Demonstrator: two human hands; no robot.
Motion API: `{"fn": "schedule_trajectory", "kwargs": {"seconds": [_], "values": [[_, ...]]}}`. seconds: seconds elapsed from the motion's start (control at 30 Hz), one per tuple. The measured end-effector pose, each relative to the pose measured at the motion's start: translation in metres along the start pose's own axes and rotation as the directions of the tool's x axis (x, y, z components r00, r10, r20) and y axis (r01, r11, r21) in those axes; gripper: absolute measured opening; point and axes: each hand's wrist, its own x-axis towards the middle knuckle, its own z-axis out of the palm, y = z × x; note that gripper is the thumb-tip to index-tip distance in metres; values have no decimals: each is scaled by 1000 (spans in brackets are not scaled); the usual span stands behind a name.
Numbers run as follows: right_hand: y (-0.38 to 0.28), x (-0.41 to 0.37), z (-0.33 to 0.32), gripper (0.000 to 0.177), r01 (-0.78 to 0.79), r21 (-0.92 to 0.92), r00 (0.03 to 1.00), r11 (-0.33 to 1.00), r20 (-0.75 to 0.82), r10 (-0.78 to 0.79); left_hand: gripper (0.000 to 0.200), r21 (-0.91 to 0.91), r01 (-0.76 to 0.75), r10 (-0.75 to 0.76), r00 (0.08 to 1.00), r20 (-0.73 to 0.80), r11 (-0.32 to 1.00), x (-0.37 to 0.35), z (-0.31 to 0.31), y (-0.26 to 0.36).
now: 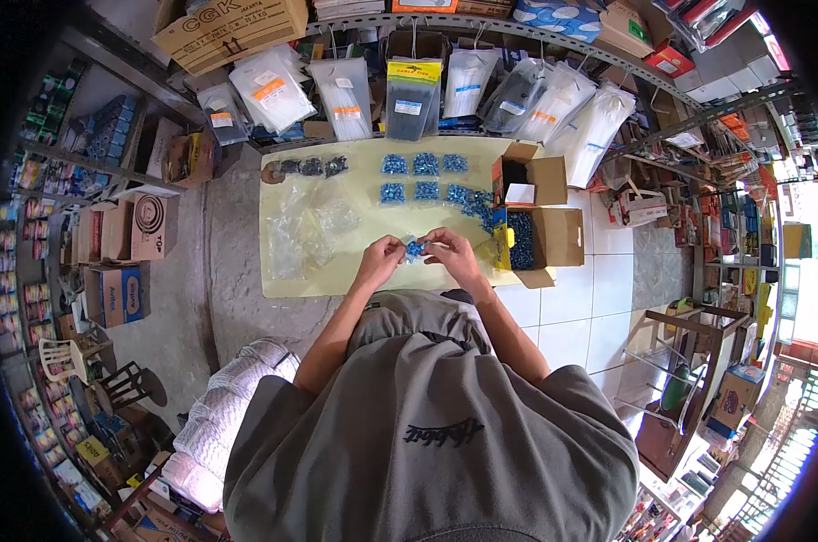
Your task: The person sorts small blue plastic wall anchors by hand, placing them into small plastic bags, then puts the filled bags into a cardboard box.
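Between my two hands is a small clear bag of blue pieces (413, 249). My left hand (386, 256) has its fingers closed on the bag's left side, and my right hand (451, 250) pinches its right side. Several filled bags of blue pieces (426, 164) lie in two rows on the pale yellow board (373, 283) beyond my hands. A loose pile of blue pieces (475, 204) spreads to the right of them. Empty clear bags (299, 237) are scattered at the left, below several dark-filled bags (312, 166).
Two open cardboard boxes stand at the board's right; the nearer box (564, 237) holds blue pieces, the farther box (550, 179) dark ones. Packs of cable ties (414, 101) hang beyond the board. A wrapped white bundle (228, 411) lies at lower left, a wooden table (689, 397) at right.
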Motion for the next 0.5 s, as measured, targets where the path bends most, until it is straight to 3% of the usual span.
{"fn": "schedule_trajectory", "kwargs": {"seconds": [0.2,0.33,0.4,0.5], "values": [[5,7,-9,19,43,-236,996,971,-64,-60,14,1,-5,5,1000,13,1000,2,-1,-1],[9,9,-9,20,85,-284,990,955,-88,-114,17,-46,-5,4,1000,-21,999,3,0,-1],[9,9,-8,24,202,-401,973,893,-24,-231,16,-54,-10,8,1000,-23,998,3,0,1],[2,6,-9,27,222,-562,968,797,26,-251,16,-63,-18,17,1000,-21,998,3,0,-1]]}}
